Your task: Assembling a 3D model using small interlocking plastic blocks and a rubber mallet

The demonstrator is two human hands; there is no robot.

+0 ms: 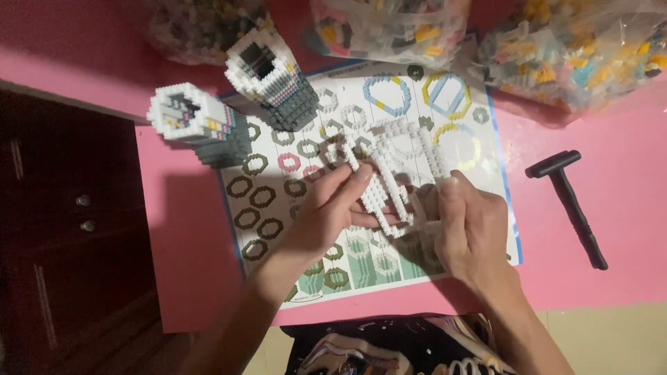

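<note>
Already two block towers (229, 104) stand finished at the instruction sheet's (278, 208) top, while left hand (326, 212) and right hand (472, 232) both clamp a white, half-built ring (396, 167) above it, bagged bricks (577, 48) unused

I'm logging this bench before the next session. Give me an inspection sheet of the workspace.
Surface: pink table, partly covered by a printed instruction sheet.
Job's things: white brick frame, held over the sheet.
Clutter: two brick towers at the sheet's top left; three bags of bricks along the far edge; black tool lying to the right.
Grippers: left hand and right hand both grip the frame.
Cables: nothing seen.
Surroundings: dark cabinet to the left; patterned clothing at the bottom.
</note>
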